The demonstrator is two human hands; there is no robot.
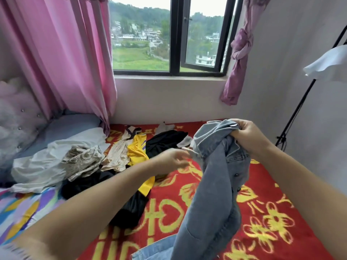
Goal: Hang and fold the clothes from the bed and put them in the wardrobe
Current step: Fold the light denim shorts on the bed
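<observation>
The right hand [246,134] has its fingers [237,132] curled tight round a bunched top edge of a grey denim jacket [212,188], holding it up above the bed [262,222]. A pale hanger tip [233,125] pokes out of the cloth just beside those fingers. From that grip the jacket hangs down in a long fold, its buttons showing along one edge, the lower part reaching toward the bottom of the view.

The left hand [173,159] is just left of the jacket, blurred; its fingers look loosely bent near a thin pale piece, perhaps the hanger's other end [187,149], which runs into the denim. I cannot tell whether they pinch it or only touch it.

Below the hands, the bed wears a red cover with yellow flowers and letters. A strip of lighter jeans [155,248] lies at the near edge, under the hanging jacket.

Beyond the left hand lies the heap of clothes: a yellow shirt [136,152], a black garment [165,140] behind it, a cream top [116,154], a patterned beige piece [82,156] on a white sheet [43,166], and more black cloth [129,209] under the left forearm.

Farther out, pink curtains [62,53] flank a window [174,34], and a black stand [300,102] leans at the right wall.
</observation>
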